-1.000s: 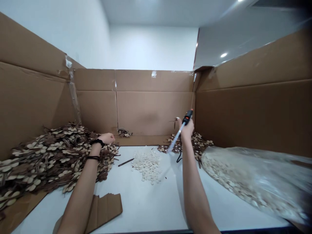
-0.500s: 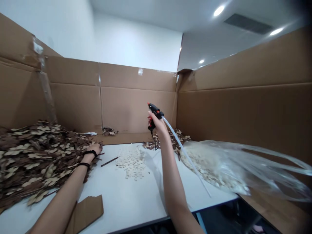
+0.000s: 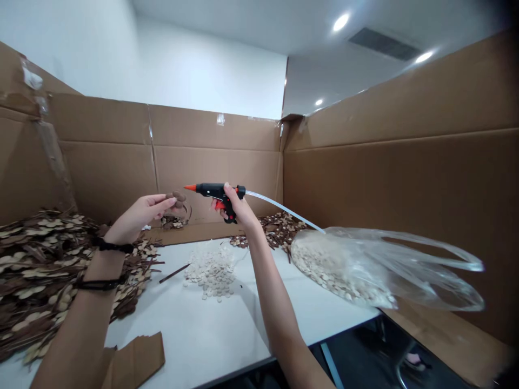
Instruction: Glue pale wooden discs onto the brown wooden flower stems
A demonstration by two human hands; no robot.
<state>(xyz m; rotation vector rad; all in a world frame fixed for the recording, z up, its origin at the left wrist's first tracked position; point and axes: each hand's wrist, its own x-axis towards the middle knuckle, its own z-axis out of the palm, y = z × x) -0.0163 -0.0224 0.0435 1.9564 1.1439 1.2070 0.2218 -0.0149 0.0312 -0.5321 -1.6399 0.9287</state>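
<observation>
My right hand [image 3: 234, 205] is wrapped round the grip of a black glue gun [image 3: 211, 190] with an orange nozzle and trigger. A long, pale glue stick [image 3: 279, 205] trails from its back end. The nozzle points left, just above a brown flower-shaped piece [image 3: 177, 200] that my left hand [image 3: 141, 213] pinches between thumb and fingers in the air. Below, a heap of small white discs [image 3: 213, 270] lies on the white table [image 3: 194, 335]. A big pile of brown and cream flower pieces [image 3: 40, 270] spreads beneath and beside my left forearm.
A clear plastic bag [image 3: 344, 265] of pale discs lies at the right. More brown pieces [image 3: 279, 227] lie at the back. One dark strip [image 3: 174, 273] rests left of the discs, and a cardboard scrap [image 3: 140, 359] sits in front. Tall cardboard walls [image 3: 219, 162] enclose the table.
My left hand has risen from the pile with a flower piece in its fingers. My right hand has brought the glue gun left, its nozzle now level and close to the piece.
</observation>
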